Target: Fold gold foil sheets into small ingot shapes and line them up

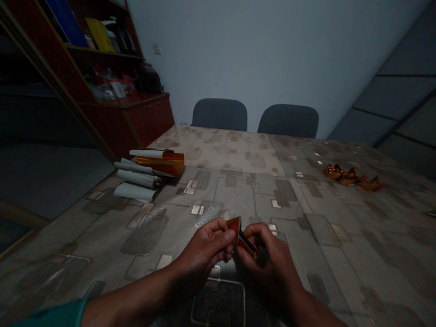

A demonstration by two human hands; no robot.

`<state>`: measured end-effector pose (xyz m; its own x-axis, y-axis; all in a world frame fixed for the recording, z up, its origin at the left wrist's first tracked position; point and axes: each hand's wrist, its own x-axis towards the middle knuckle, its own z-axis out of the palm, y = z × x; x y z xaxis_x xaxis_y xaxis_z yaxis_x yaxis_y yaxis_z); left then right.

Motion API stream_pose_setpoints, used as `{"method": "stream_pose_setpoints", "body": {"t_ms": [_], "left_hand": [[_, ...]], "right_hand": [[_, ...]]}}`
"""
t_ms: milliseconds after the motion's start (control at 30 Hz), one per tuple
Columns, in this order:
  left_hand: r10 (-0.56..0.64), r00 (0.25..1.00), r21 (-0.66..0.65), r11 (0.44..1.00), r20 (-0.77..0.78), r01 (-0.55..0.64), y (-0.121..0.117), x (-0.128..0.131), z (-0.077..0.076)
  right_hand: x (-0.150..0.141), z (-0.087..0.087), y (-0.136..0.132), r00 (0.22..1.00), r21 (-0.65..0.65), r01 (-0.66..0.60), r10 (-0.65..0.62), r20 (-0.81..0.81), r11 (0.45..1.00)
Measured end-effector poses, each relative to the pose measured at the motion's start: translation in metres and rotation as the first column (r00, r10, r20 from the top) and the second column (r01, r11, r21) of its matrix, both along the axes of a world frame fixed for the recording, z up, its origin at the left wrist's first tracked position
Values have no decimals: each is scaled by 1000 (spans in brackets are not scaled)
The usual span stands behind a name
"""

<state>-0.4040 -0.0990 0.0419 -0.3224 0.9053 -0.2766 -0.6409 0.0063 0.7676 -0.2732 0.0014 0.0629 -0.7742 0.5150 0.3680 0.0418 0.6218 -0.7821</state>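
Observation:
Between my two hands, just above the near middle of the table, is a folded piece of shiny orange-gold foil paper (233,223). My left hand (213,240) pinches its left side, thumb on top. On the other side, my right hand (267,254) is closed around its dark, lower right end; some of those fingertips are hidden. Several finished-looking folded gold foil shapes (352,176) sit in a row at the right of the table. Over at the left lies a stack of curled foil paper sheets (175,163), with pale backs and orange-gold faces.
A patterned cloth (231,152) covers the long table. Two grey chairs (220,113) stand at its far edge against the wall. To the left is a reddish-brown cabinet (146,118) with shelves of files and bags.

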Motion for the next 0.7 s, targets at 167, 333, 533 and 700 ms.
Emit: {"method": "stream_pose_setpoints", "body": {"t_ms": [167,333,533,700], "left_hand": [[10,1000,6,1000,-3,-10,1,0,2],[-39,999,5,999,29,39,0,-2,1],[-127,991,56,991,52,124,1,-7,1],[-218,975,62,975,47,215,-1,-6,3]], "right_hand": [[-2,-2,0,1000,-7,-10,10,10,1000],[2,1,4,996,-194,-59,70,50,979],[8,-1,17,975,-731,-223,167,-150,645],[9,-4,19,947,-910,-226,296,-123,346]]}}
